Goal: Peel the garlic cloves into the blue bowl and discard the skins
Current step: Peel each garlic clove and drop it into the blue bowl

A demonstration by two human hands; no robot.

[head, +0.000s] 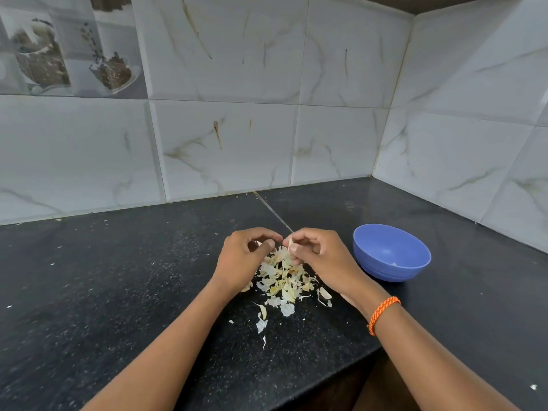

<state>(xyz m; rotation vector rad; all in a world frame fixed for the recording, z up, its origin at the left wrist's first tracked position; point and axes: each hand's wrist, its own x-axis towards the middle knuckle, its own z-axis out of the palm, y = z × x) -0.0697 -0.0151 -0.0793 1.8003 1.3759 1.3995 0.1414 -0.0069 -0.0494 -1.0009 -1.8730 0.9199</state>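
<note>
Both hands meet above a pile of pale garlic skins (281, 280) on the black counter. My right hand (314, 256) pinches a small garlic clove (290, 243) between thumb and forefinger. My left hand (246, 256) has its fingers curled and its thumb and forefinger meet right beside the clove; something small and pinkish shows under its fingers, too hidden to name. The blue bowl (391, 250) stands to the right of my right hand, with a small pale piece inside near its front wall.
The black speckled counter (118, 277) runs into a corner of white marbled wall tiles (225, 149) behind and at the right. Loose skins (262, 323) trail toward me. The counter's front edge steps back at the lower right.
</note>
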